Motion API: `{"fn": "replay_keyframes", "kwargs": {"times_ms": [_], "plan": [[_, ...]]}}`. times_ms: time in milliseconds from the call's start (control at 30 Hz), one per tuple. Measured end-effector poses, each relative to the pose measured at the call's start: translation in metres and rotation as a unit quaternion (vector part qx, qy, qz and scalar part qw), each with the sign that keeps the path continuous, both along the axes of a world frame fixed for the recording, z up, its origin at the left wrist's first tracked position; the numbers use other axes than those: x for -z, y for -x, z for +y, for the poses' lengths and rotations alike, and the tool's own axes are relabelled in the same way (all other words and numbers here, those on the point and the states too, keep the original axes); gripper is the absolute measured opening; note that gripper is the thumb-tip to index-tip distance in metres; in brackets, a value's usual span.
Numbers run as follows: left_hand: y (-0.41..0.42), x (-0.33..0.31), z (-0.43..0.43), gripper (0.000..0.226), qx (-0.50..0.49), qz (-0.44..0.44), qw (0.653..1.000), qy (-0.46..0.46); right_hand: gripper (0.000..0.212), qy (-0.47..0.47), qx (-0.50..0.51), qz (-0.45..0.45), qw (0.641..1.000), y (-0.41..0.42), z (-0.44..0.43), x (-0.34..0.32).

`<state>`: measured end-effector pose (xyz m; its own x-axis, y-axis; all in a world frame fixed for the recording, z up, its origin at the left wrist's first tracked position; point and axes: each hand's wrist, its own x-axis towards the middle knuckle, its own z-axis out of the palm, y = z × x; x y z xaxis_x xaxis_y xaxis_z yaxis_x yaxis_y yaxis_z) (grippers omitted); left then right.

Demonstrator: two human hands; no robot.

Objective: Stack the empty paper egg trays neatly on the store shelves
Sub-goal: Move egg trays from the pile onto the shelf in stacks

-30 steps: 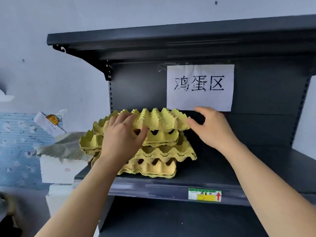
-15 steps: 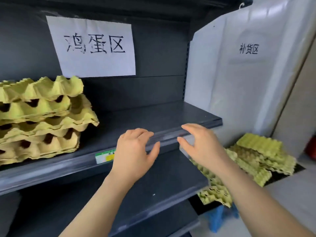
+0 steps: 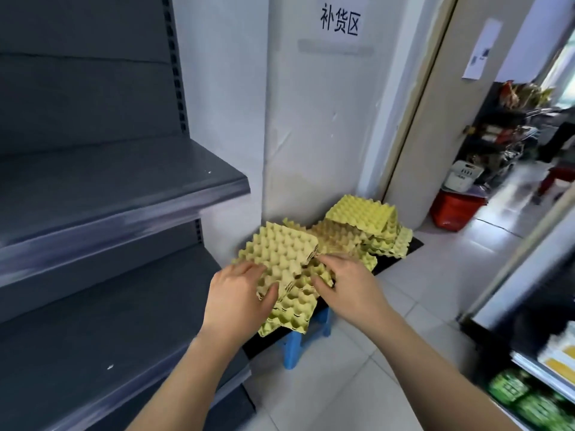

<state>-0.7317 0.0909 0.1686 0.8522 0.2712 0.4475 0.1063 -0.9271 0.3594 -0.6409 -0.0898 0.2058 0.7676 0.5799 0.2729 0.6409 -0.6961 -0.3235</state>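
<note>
Colour rundown: the egg trays [image 3: 280, 253] up front are pale yellow with that regular bumpy grid of cups, the middle tray [image 3: 336, 241] goes more tan-brown, and the back pile [image 3: 364, 219] is yellow again. The shelves [image 3: 124, 188] are dark slate grey, with lighter, slightly purplish front edges. The stool [image 3: 292, 346] is bright blue and the board [image 3: 401, 253] on it is black. The wall [image 3: 298, 119] is white, and the sign [image 3: 339, 23] is white paper with black characters. The floor tiles [image 3: 404, 306] are off-white with thin dark grout lines. The door frame [image 3: 413, 119] is beige, the crate [image 3: 454, 209] is red, the basket [image 3: 463, 178] is white and the blurry packs [image 3: 529, 402] are green.
</note>
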Motion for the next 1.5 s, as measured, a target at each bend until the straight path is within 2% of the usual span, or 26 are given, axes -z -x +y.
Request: {"fn": "replay_keyframes", "kwargs": {"times_ms": [300,467,667,833,1033,1133,1233,1333,1433,1500], "plan": [[-0.115,0.08,-0.011,0.039,-0.029,0.121,0.99,0.063,0.036,0.032,0.015,0.065,0.997,-0.126,-0.016,0.062],[-0.182,0.106,0.003,0.045,-0.058,0.192,0.974,0.1,0.03,0.069,0.032,0.099,0.992,-0.204,0.002,0.091],[-0.249,0.14,0.025,0.051,-0.109,0.305,0.929,0.178,0.041,0.097,0.02,0.142,0.985,-0.285,0.035,0.116],[-0.28,0.175,0.038,0.064,-0.156,0.36,0.885,0.251,0.045,0.117,-0.01,0.166,0.979,-0.341,0.055,0.147],[-0.309,0.211,0.042,0.067,-0.255,0.381,0.823,0.334,0.059,0.176,-0.077,0.193,0.962,-0.405,0.081,0.182],[-0.323,0.229,0.037,0.085,-0.324,0.378,0.773,0.393,0.064,0.197,-0.114,0.216,0.95,-0.43,0.093,0.197],[-0.33,0.249,0.035,0.107,-0.365,0.353,0.723,0.469,0.071,0.221,-0.139,0.217,0.941,-0.452,0.104,0.216],[-0.332,0.266,0.032,0.117,-0.397,0.318,0.681,0.527,0.078,0.245,-0.15,0.237,0.928,-0.468,0.111,0.233],[-0.335,0.277,0.028,0.13,-0.413,0.269,0.652,0.576,0.077,0.252,-0.165,0.261,0.917,-0.476,0.113,0.248],[-0.336,0.28,0.025,0.128,-0.423,0.23,0.643,0.596,0.076,0.249,-0.174,0.264,0.915,-0.478,0.114,0.254]]}}
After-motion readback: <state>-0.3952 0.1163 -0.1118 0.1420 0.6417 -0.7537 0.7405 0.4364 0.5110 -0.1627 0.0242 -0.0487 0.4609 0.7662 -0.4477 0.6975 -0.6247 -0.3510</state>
